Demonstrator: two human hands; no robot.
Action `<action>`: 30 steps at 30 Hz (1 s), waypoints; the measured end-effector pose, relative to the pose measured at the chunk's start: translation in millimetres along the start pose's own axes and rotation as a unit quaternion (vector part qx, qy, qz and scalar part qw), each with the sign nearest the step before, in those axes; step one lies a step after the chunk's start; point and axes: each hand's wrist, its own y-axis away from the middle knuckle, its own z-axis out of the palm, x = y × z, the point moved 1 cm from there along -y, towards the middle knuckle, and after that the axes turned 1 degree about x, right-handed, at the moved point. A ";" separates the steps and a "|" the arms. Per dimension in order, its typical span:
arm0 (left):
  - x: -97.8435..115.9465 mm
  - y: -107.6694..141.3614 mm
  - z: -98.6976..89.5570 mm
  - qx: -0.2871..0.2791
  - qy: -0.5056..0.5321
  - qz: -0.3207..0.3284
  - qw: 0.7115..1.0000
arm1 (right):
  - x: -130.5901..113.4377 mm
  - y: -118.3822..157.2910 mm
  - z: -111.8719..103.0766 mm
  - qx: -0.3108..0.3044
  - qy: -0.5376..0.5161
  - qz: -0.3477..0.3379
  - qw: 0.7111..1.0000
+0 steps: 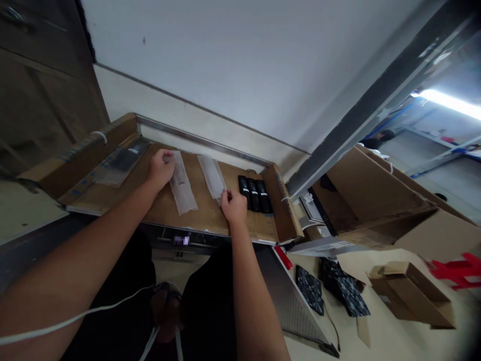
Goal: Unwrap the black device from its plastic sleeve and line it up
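Observation:
My left hand (161, 168) pinches the upper end of a narrow translucent plastic bag (183, 185), which hangs or lies over the cardboard-lined workbench (160, 213). Fingers closed, my right hand (233, 204) grips the lower corner of a whitish stack of similar plastic sleeves (212, 176). Just right of that hand, three black oblong items (254, 194) with small white labels lie side by side. At the bench's left end rests a dark item in a clear bag (130, 155).
Cardboard side walls (281, 200) border the bench, and a pale panel (225, 75) rises behind it. To the right are a large open carton (368, 190), a smaller carton (417, 293) and black patterned packages (343, 288) on the floor. A white cord (93, 311) crosses below my left arm.

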 end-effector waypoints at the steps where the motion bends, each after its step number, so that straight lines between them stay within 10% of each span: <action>1: -0.5 -0.3 0.3 0.000 -0.002 -0.003 1.000 | -0.4 0.1 -0.7 0.007 0.000 0.004 1.000; 30: -0.8 -0.3 0.2 -0.007 -0.009 -0.009 1.000 | 0.5 -0.7 0.6 0.001 0.022 0.010 1.000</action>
